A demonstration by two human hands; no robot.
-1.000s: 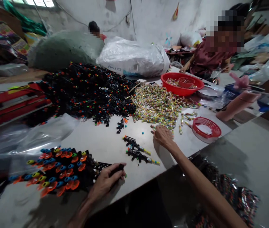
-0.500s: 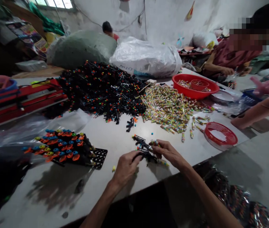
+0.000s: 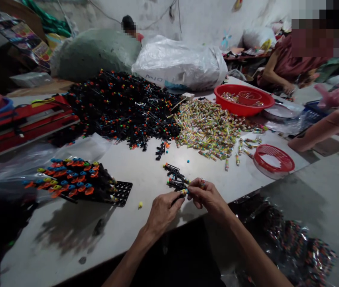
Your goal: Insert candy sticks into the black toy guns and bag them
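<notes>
Left hand (image 3: 162, 213) and right hand (image 3: 207, 198): fingers clamped on a slim yellow-tipped candy tube (image 3: 184, 191) at a black plastic toy gun's (image 3: 176, 184) muzzle. Both look light and stiff; hold the gun's body.

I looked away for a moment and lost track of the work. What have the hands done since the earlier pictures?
The right hand has come back from the candy pile and now pinches a small candy tube. The left hand has moved from the black tray to the middle of the table, close to the right hand, beside two black toy guns. The candy pile, the heap of black toy guns and the red basin stayed as they were.
</notes>
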